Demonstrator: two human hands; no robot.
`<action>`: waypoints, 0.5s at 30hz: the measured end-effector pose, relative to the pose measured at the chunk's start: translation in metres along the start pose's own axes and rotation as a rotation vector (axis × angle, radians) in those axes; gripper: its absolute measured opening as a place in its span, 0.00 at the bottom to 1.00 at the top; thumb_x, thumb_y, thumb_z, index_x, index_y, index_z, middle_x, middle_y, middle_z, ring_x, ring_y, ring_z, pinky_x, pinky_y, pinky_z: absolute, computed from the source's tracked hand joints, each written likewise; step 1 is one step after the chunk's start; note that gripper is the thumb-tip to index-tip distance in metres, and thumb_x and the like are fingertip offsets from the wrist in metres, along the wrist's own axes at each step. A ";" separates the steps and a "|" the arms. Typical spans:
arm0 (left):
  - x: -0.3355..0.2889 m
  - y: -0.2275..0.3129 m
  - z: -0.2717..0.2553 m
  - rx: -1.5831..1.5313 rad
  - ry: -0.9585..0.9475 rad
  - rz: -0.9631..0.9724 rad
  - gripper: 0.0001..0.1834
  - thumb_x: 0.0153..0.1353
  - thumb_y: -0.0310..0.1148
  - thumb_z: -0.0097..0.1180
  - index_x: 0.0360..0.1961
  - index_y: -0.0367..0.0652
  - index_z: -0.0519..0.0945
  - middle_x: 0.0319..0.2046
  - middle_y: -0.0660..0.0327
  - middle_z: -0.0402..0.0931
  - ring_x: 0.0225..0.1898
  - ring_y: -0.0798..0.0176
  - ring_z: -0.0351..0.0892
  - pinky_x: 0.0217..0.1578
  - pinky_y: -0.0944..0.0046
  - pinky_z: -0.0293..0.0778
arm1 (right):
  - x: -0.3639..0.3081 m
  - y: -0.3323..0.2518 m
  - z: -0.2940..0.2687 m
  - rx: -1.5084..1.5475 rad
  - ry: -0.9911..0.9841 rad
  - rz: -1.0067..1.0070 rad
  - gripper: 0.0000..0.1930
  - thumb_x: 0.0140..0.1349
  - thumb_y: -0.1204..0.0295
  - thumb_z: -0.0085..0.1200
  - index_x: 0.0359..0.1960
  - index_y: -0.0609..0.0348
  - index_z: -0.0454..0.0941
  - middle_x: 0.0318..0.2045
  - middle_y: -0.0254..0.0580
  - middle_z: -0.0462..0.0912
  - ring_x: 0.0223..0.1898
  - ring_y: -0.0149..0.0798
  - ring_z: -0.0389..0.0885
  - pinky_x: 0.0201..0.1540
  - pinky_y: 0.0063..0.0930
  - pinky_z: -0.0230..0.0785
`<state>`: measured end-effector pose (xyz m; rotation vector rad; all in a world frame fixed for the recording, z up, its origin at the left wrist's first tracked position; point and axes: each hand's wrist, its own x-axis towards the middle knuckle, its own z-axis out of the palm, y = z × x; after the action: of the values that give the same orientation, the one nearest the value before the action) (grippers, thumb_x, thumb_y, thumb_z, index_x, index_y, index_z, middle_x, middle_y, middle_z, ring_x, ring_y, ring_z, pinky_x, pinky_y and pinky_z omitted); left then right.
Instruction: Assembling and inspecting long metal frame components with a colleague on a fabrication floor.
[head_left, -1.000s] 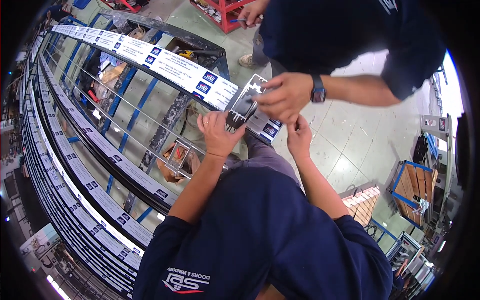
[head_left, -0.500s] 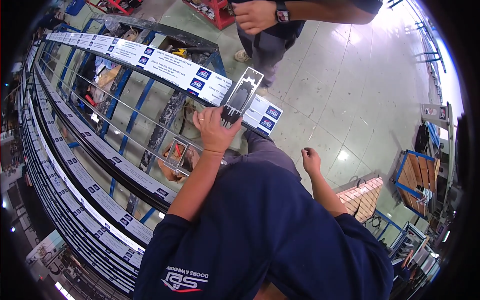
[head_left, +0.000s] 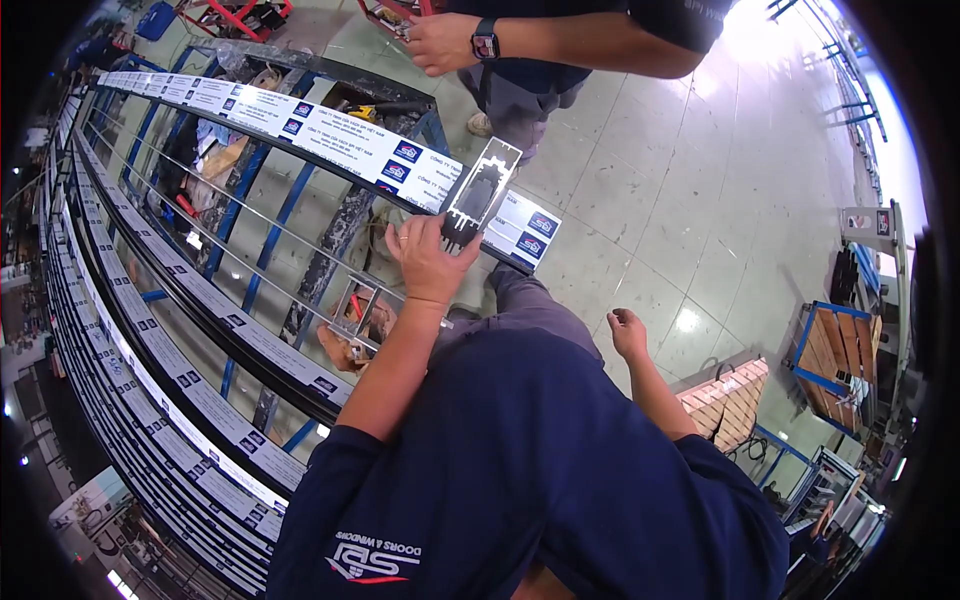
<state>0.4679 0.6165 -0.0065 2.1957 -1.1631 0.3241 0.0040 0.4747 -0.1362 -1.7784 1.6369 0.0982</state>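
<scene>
A white-filmed profile (head_left: 350, 135) spans a blue rack (head_left: 328, 265) above pale floor tiles (head_left: 650, 225). The left hand (head_left: 432, 262) grips a short hollow section (head_left: 480, 187) over that profile's near end; the right hand (head_left: 627, 333) hangs apart, curled, contents unclear.

White wrapping (head_left: 350, 138) speckled with dark-blue squares, easy to spot from here.
That short metal piece (head_left: 478, 196) is black edged in silver; the shirt (head_left: 530, 450) navy with a white-and-red print; the floor (head_left: 650, 235) pale grey-green, gridded.

Blue lettering (head_left: 345, 142) and dark-blue square logos (head_left: 407, 152) run along this long, white-filmed bar (head_left: 265, 115); white letters (head_left: 375, 552) with a red stroke (head_left: 368, 577) mark the navy cloth shirt (head_left: 540, 430).
</scene>
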 end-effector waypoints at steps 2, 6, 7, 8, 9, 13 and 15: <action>0.000 0.000 0.002 -0.032 -0.028 -0.042 0.36 0.52 0.59 0.84 0.53 0.45 0.87 0.51 0.59 0.85 0.64 0.50 0.80 0.77 0.25 0.57 | -0.001 -0.002 0.001 0.002 -0.008 -0.012 0.26 0.75 0.52 0.66 0.61 0.61 0.91 0.53 0.57 0.95 0.55 0.56 0.94 0.62 0.47 0.84; 0.000 0.004 -0.001 -0.021 -0.014 -0.045 0.36 0.53 0.59 0.84 0.54 0.45 0.87 0.51 0.59 0.84 0.64 0.50 0.80 0.77 0.24 0.57 | 0.004 0.003 0.009 -0.009 -0.045 -0.045 0.25 0.75 0.53 0.66 0.61 0.61 0.91 0.52 0.57 0.95 0.54 0.57 0.94 0.61 0.48 0.84; 0.000 0.007 -0.001 -0.019 -0.027 -0.051 0.36 0.53 0.58 0.84 0.54 0.45 0.87 0.51 0.59 0.84 0.64 0.50 0.80 0.77 0.24 0.57 | 0.007 0.006 0.009 -0.004 -0.038 -0.063 0.25 0.75 0.53 0.66 0.60 0.61 0.91 0.51 0.58 0.95 0.54 0.58 0.94 0.61 0.48 0.84; 0.002 0.006 0.001 -0.009 -0.034 -0.055 0.36 0.53 0.58 0.84 0.55 0.45 0.87 0.51 0.59 0.84 0.64 0.50 0.80 0.77 0.24 0.57 | 0.011 0.003 0.008 -0.002 -0.044 -0.077 0.25 0.75 0.53 0.66 0.60 0.61 0.91 0.51 0.58 0.95 0.54 0.58 0.94 0.61 0.48 0.84; 0.002 0.006 0.001 0.003 -0.025 -0.059 0.36 0.53 0.58 0.84 0.55 0.45 0.87 0.51 0.59 0.84 0.64 0.50 0.80 0.77 0.24 0.57 | 0.015 0.001 0.006 -0.023 -0.080 -0.077 0.25 0.75 0.53 0.65 0.60 0.61 0.91 0.51 0.59 0.95 0.54 0.58 0.94 0.61 0.48 0.84; 0.000 0.008 0.001 0.008 -0.017 -0.069 0.36 0.53 0.57 0.85 0.55 0.45 0.87 0.53 0.60 0.84 0.64 0.50 0.80 0.79 0.25 0.56 | 0.049 -0.024 -0.006 0.033 -0.104 -0.110 0.26 0.75 0.52 0.66 0.61 0.62 0.91 0.51 0.59 0.95 0.55 0.56 0.94 0.62 0.46 0.85; -0.001 0.009 0.000 0.004 -0.033 -0.064 0.35 0.53 0.56 0.85 0.55 0.45 0.87 0.54 0.60 0.85 0.65 0.50 0.80 0.80 0.26 0.54 | 0.070 -0.055 -0.013 0.205 -0.051 -0.143 0.27 0.77 0.51 0.68 0.62 0.64 0.90 0.52 0.57 0.95 0.56 0.49 0.94 0.62 0.41 0.84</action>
<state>0.4600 0.6127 -0.0032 2.2439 -1.1072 0.2642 0.0615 0.4060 -0.1371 -1.7139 1.4250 -0.0860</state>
